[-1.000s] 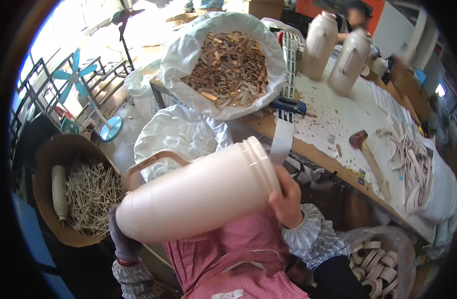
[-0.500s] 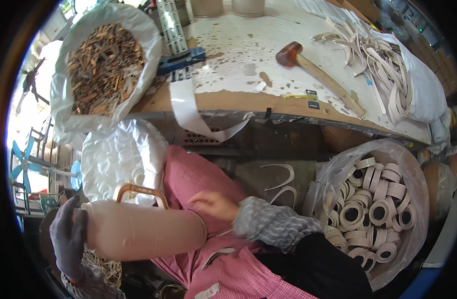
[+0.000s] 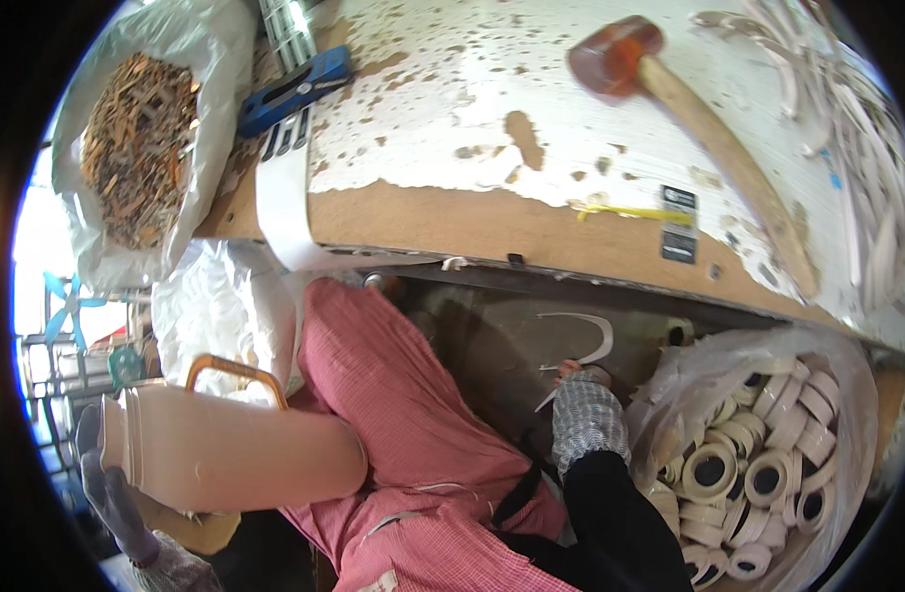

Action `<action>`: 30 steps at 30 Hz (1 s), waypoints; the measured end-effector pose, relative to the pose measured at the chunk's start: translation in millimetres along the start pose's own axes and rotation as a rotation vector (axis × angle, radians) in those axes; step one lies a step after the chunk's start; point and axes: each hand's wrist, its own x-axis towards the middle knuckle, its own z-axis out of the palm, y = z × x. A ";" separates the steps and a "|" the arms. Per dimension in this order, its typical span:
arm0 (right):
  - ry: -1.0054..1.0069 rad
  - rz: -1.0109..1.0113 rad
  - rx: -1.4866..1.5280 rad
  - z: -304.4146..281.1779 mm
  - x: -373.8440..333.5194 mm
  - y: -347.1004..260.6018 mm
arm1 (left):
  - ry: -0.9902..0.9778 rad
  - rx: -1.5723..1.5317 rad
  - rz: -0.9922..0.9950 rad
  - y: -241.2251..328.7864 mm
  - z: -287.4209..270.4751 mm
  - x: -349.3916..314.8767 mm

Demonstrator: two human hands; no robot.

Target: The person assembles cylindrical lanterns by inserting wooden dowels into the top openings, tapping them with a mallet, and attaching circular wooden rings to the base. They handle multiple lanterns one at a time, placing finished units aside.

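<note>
A pinkish, semi-clear plastic canister (image 3: 245, 444) lies sideways across my lap, its tan handle (image 3: 230, 367) on the upper side. My left hand (image 3: 112, 488), in a grey glove, grips the canister's left end with the fingers wrapped over the rim. Reaching down below the bench edge, my bare right hand (image 3: 576, 373) is beside a curved white strip (image 3: 603, 340) on the dark surface there. Its fingers are small and partly hidden, so any hold on a strip cannot be made out. A checked grey sleeve covers that forearm.
On the worn white bench lie a mallet (image 3: 714, 133), a blue tool (image 3: 295, 89) and several pale strips (image 3: 867, 187). A sack of wood chips (image 3: 142, 153) stands at left. At right is a bag of beige rings (image 3: 709, 472); a white bag (image 3: 226, 316) sits below the bench.
My right hand has moved from beside the canister, forward and right, to the strips under the bench. My left hand still holds the canister. The view has shifted, and the bench looks nearer.
</note>
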 end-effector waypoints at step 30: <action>-0.657 -1.331 1.003 -100.6 -480.7 -282.1 | 0.085 0.116 0.975 97.4 91.4 -128.6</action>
